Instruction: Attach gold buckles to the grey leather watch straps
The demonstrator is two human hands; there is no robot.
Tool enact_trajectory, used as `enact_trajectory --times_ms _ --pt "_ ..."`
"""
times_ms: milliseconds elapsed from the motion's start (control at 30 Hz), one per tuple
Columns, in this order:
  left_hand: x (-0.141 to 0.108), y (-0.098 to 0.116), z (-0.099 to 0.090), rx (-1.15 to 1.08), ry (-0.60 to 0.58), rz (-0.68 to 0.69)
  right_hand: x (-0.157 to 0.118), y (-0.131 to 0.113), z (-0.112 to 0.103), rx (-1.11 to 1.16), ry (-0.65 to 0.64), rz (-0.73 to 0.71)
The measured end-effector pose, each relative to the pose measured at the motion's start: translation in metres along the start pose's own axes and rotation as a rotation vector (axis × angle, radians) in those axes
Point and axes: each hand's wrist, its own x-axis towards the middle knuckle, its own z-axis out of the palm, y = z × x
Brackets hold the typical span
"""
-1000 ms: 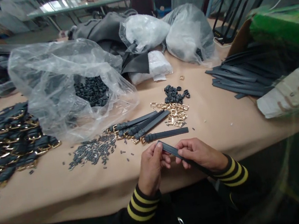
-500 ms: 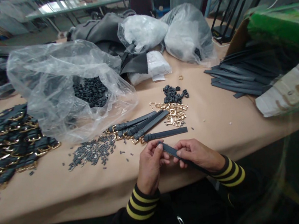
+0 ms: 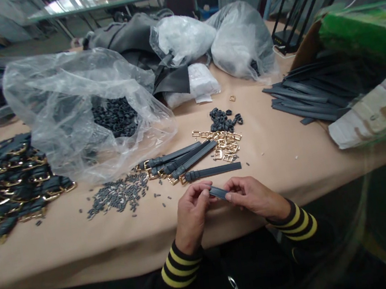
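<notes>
Between my hands, over the table's front edge, is a dark grey strap (image 3: 218, 192). My left hand (image 3: 196, 208) pinches its left end, fingers partly covering it. My right hand (image 3: 252, 196) grips it a short way to the right; the rest of the strap is hidden by that hand. Just beyond lie straps with gold buckles (image 3: 191, 159), one of them (image 3: 215, 171) apart from the others and nearest my fingers. Behind them are loose gold buckles (image 3: 224, 144) and a little heap of dark loops (image 3: 222, 119).
Small dark pieces (image 3: 118, 195) are scattered left of my hands. An open clear bag (image 3: 57, 97) holds many dark loops. Buckled straps (image 3: 9, 188) pile at far left. Plain straps (image 3: 310, 96) spill from a box (image 3: 364, 112) at right. Stuffed bags (image 3: 187, 38) stand behind.
The strap between my hands shows a shorter length now, my right fingers lying further over it. The part that ran below my right hand is no longer visible. Things on the table stay put.
</notes>
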Motion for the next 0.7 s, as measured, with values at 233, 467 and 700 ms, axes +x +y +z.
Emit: enact_trajectory --times_ms 233,467,700 --pt "-0.006 -0.004 0.010 0.583 0.122 0.450 0.000 -0.001 0.004 0.085 -0.013 -0.063" --pt "-0.009 0.003 0.014 0.549 -0.041 0.342 0.001 -0.001 0.007 0.036 0.079 -0.177" --pt "0.001 -0.008 0.019 0.636 0.102 0.483 0.005 -0.006 0.014 -0.028 0.223 -0.212"
